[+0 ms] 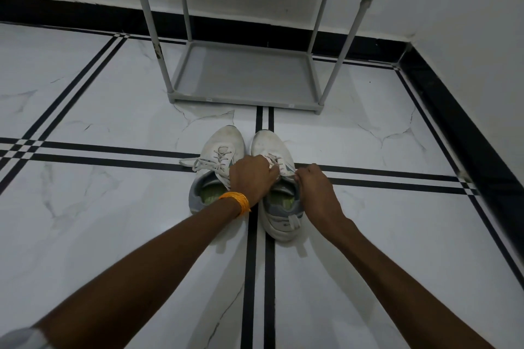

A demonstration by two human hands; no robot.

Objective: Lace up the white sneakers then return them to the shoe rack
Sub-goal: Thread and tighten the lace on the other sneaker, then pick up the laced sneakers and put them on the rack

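On the marble floor, just before the grey shoe rack, two white sneakers stand together. Left hand and right hand each pinch the right sneaker's lace.

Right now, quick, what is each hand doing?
Left hand: closed, pinching the lace on the right sneaker.
Right hand: closed, pinching that sneaker's lace on its other side.

Sneakers and rack on floor
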